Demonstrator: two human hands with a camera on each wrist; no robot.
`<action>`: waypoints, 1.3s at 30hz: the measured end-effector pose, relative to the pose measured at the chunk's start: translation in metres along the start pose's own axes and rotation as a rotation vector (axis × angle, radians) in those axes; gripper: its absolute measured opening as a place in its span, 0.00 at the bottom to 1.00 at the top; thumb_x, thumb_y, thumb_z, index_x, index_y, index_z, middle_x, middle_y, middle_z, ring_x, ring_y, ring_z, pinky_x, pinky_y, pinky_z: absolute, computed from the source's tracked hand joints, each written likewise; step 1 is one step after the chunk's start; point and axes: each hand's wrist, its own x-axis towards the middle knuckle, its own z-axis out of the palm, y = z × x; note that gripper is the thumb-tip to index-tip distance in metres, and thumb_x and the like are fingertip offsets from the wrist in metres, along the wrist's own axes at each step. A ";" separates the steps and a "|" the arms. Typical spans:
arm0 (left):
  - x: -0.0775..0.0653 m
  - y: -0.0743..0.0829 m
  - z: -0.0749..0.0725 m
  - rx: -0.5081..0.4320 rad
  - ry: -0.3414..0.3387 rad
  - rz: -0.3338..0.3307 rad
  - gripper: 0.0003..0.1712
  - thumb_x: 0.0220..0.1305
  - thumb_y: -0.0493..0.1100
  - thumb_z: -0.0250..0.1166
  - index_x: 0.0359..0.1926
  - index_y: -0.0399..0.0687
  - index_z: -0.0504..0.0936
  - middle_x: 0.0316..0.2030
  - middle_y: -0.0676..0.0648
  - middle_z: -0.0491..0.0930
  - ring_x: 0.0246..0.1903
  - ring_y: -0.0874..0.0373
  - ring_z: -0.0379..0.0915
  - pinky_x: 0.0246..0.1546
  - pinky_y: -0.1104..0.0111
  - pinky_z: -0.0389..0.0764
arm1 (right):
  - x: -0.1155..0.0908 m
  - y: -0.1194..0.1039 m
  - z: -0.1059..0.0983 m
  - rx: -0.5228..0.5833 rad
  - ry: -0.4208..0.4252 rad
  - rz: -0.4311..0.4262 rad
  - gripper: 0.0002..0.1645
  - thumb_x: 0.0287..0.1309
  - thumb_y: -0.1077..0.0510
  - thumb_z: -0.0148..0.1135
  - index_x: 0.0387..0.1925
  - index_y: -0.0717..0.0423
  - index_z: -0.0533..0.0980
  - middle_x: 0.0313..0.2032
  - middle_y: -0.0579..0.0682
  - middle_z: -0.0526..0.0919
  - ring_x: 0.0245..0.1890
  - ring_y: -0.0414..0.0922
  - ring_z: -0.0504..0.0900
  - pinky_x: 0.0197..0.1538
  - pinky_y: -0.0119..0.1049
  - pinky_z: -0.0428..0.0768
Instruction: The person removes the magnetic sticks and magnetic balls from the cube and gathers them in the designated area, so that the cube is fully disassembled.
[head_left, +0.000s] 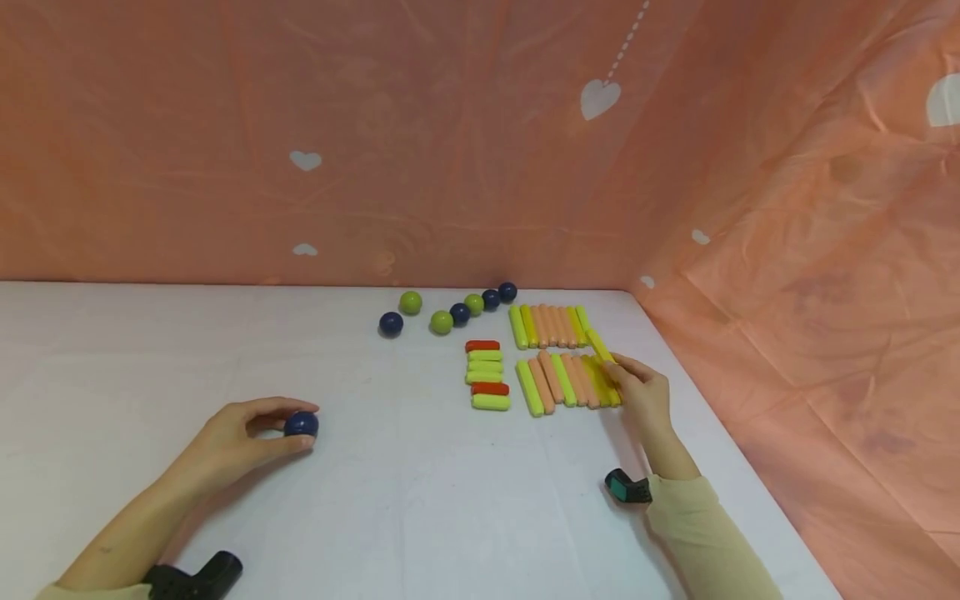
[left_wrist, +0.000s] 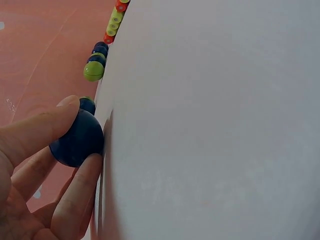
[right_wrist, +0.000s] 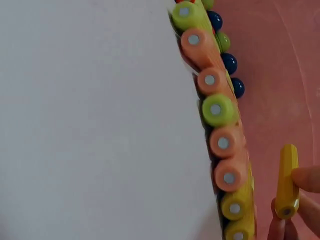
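My left hand pinches a dark blue ball between thumb and fingertips, low over the white table. In the left wrist view the same blue ball shows close up. At the right, my right hand grips a yellow magnetic stick above the right end of the nearer row of sticks. The right wrist view shows this yellow stick raised off the table, held between thumb and fingers. Round grey discs show in the ends of the green, peach and yellow sticks below.
A farther row of sticks lies behind the nearer one. To their left is a column of short red and green sticks. Several loose blue and green balls sit near the back edge, before an orange curtain.
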 end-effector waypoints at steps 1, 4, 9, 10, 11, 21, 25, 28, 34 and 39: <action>0.000 0.000 0.000 0.002 -0.001 0.000 0.28 0.55 0.55 0.71 0.54 0.47 0.81 0.51 0.40 0.80 0.52 0.42 0.75 0.53 0.44 0.72 | 0.002 0.002 -0.002 -0.004 0.006 0.007 0.27 0.65 0.48 0.57 0.62 0.56 0.73 0.64 0.54 0.71 0.62 0.46 0.66 0.59 0.31 0.69; 0.000 0.000 -0.001 0.008 -0.005 -0.003 0.27 0.56 0.54 0.70 0.54 0.47 0.81 0.51 0.40 0.80 0.52 0.44 0.76 0.53 0.46 0.73 | 0.007 0.006 -0.007 -0.003 0.011 0.039 0.29 0.65 0.47 0.56 0.63 0.55 0.72 0.67 0.54 0.67 0.66 0.48 0.61 0.66 0.41 0.63; 0.000 0.000 -0.001 0.004 -0.005 0.001 0.27 0.56 0.53 0.71 0.54 0.46 0.81 0.51 0.39 0.79 0.51 0.43 0.76 0.52 0.46 0.73 | 0.012 0.013 -0.012 -0.017 0.039 0.082 0.28 0.65 0.49 0.54 0.63 0.57 0.71 0.67 0.56 0.66 0.65 0.50 0.60 0.65 0.44 0.62; 0.000 0.000 -0.001 0.003 -0.003 0.006 0.27 0.56 0.52 0.71 0.54 0.46 0.81 0.51 0.39 0.79 0.52 0.43 0.76 0.52 0.45 0.73 | 0.012 0.014 -0.012 -0.013 0.048 0.087 0.28 0.65 0.50 0.53 0.63 0.58 0.71 0.67 0.56 0.66 0.65 0.50 0.60 0.64 0.43 0.62; 0.000 0.000 0.000 -0.001 -0.004 0.011 0.27 0.56 0.52 0.71 0.54 0.45 0.81 0.51 0.39 0.79 0.52 0.42 0.75 0.52 0.44 0.73 | 0.013 0.014 -0.013 -0.005 0.054 0.091 0.28 0.65 0.51 0.53 0.63 0.60 0.70 0.67 0.57 0.66 0.64 0.50 0.60 0.64 0.43 0.62; 0.000 0.001 0.000 -0.012 -0.004 0.014 0.27 0.56 0.51 0.71 0.54 0.44 0.80 0.52 0.38 0.79 0.52 0.42 0.75 0.53 0.45 0.73 | 0.012 0.021 -0.012 -0.077 0.102 0.094 0.26 0.65 0.54 0.54 0.59 0.67 0.72 0.60 0.63 0.71 0.54 0.49 0.66 0.46 0.31 0.67; 0.000 0.000 0.000 -0.017 -0.005 0.009 0.27 0.56 0.51 0.71 0.54 0.44 0.80 0.52 0.38 0.79 0.51 0.43 0.76 0.52 0.44 0.72 | 0.013 0.021 -0.012 -0.096 0.108 0.114 0.25 0.64 0.56 0.53 0.58 0.68 0.72 0.61 0.64 0.70 0.56 0.51 0.64 0.48 0.33 0.67; -0.001 0.000 -0.001 -0.009 -0.001 0.002 0.27 0.56 0.52 0.71 0.54 0.45 0.81 0.52 0.39 0.80 0.51 0.44 0.76 0.52 0.46 0.72 | 0.012 0.019 -0.011 -0.082 0.107 0.098 0.26 0.63 0.58 0.50 0.59 0.68 0.71 0.63 0.65 0.69 0.60 0.53 0.63 0.54 0.37 0.67; -0.001 0.001 0.000 -0.014 0.002 0.016 0.26 0.56 0.51 0.71 0.54 0.45 0.81 0.52 0.39 0.80 0.51 0.44 0.76 0.53 0.45 0.72 | 0.004 0.006 0.002 0.012 0.092 -0.013 0.23 0.67 0.58 0.48 0.59 0.63 0.72 0.59 0.60 0.72 0.53 0.44 0.68 0.46 0.22 0.71; -0.001 0.001 0.002 -0.026 -0.003 0.005 0.27 0.56 0.51 0.71 0.55 0.44 0.80 0.53 0.37 0.78 0.54 0.41 0.74 0.54 0.44 0.72 | -0.011 -0.007 0.028 0.125 0.029 -0.081 0.20 0.66 0.61 0.52 0.57 0.64 0.74 0.50 0.55 0.78 0.35 0.33 0.73 0.32 0.19 0.72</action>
